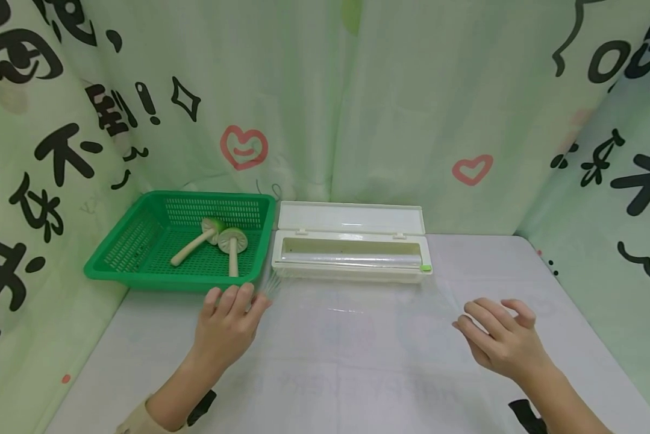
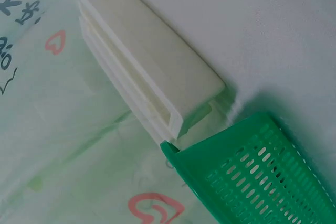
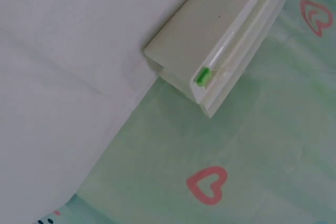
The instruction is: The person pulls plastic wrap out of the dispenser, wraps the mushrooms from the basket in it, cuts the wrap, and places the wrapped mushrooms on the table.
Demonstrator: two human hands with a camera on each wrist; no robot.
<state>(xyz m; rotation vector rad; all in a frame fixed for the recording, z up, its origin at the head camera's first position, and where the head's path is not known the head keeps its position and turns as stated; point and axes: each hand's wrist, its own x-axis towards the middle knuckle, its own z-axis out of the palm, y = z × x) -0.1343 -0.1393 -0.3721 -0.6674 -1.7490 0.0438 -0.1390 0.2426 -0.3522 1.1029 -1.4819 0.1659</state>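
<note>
My left hand (image 1: 227,325) pinches a gathered corner of clear cling film (image 1: 273,284) just in front of the basket. Out to the right, my right hand (image 1: 503,337) is raised with thumb and fingertips together on the film's other side. The nearly invisible sheet spans between both hands, with a faint glint in the middle. Behind it stands a white cling film dispenser (image 1: 352,274), its lid (image 1: 352,218) tipped back and a clear roll (image 1: 352,259) inside. A green slider (image 3: 203,76) sits at its right end. Neither wrist view shows a hand.
A green perforated basket (image 1: 140,277) stands left of the dispenser, close against it. Inside lie two mushrooms (image 1: 194,244) with pale stems and greenish caps. A white cloth covers the table (image 1: 330,386). Pale green printed curtains (image 1: 411,90) enclose the back and sides.
</note>
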